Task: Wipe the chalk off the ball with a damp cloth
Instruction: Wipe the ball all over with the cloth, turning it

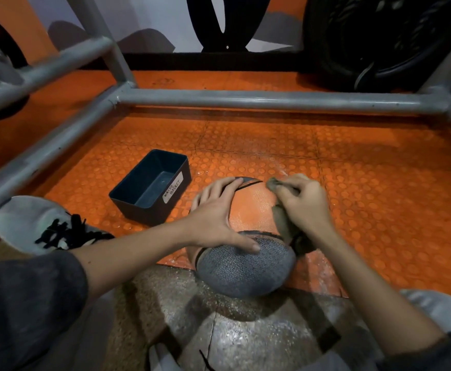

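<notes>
An orange and grey ball (251,210) with black seams lies on the orange studded floor mat between my knees. My left hand (216,212) lies spread over the ball's left side, fingers straight, thumb on the grey panel. My right hand (304,202) grips a grey-brown cloth (282,220) and presses it against the ball's upper right side. One end of the cloth sticks out past my fingers at the far side, and the rest hangs under my palm.
A dark rectangular bin (152,187) labelled "waste basket" stands just left of the ball. A grey tubular metal frame (245,99) crosses the mat behind and to the left. My white shoe (45,226) rests at left. Black tyres (374,41) stand at the back right.
</notes>
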Demonstrator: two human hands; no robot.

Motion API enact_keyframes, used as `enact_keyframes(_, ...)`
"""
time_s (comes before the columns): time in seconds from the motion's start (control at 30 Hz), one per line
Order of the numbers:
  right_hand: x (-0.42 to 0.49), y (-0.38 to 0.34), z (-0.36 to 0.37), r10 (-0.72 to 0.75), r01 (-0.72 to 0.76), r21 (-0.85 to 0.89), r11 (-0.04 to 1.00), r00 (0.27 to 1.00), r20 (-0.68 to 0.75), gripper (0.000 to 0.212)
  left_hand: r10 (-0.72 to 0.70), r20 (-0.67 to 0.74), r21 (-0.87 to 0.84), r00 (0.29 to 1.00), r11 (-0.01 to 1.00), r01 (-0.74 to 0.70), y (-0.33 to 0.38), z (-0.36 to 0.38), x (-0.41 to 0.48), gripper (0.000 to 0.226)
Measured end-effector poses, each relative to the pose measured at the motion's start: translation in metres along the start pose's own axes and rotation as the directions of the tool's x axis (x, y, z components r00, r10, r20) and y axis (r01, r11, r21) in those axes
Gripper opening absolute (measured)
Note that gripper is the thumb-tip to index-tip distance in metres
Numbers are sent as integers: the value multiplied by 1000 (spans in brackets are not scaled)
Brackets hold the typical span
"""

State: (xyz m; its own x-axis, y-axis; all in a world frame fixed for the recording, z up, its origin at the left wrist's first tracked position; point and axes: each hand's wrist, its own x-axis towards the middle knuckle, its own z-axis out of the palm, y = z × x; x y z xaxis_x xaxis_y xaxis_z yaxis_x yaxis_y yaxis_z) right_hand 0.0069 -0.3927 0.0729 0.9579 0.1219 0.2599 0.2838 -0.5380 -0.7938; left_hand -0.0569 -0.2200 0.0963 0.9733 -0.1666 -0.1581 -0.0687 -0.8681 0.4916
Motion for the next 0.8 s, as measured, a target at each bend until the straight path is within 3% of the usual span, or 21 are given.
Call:
enact_keyframes(0.1,-32,-32,15,-358,364,-145,920,931,67,27,19,-18,22,1000,1000,-19,-2,5,1,138)
enact_keyframes(0.17,-32,-28,11,-408,419,-139,897,907,102,29,33,2,20,999,999,-33,-4,5,-1,137)
enact_keyframes(0.27,1,8,-1,-94,95,-71,993,995,30,20,28,29,25,999,999,-29,-1,2,-8,135)
enact_keyframes(0.33,16,25,-7,158,-159,18,987,986,48,20,35,30,36,999,999,-36,5,2,-9,131)
enact_keyframes(0.37,16,25,-6,193,-194,32,980,980,40,22,41,31,49,999,998,-42,7,3,-8,129)
enact_keyframes(0.43,3,9,-1,94,-94,-2,996,996,-7,29,44,24,71,999,996,-46,9,4,-6,130)
enact_keyframes(0.5,-23,-14,4,-156,154,-78,985,987,-23,30,54,21,86,998,995,-55,8,6,-5,131)
enact_keyframes(0.57,-42,-23,7,-397,396,-206,895,917,42,30,62,31,87,998,994,-65,7,8,-6,131)
enact_keyframes(0.6,-43,-23,4,-442,446,-224,867,894,71,31,68,37,87,997,994,-71,6,9,-8,130)
enact_keyframes(0.67,-27,-9,1,-358,361,-153,920,932,52,29,72,32,82,997,994,-74,5,8,-10,129)
enact_keyframes(0.73,-3,7,-4,-98,97,24,995,995,17,17,67,36,74,997,995,-69,5,8,-10,129)
enact_keyframes(0.8,13,17,-5,149,-154,162,975,988,46,14,65,47,79,997,995,-69,7,7,-9,129)
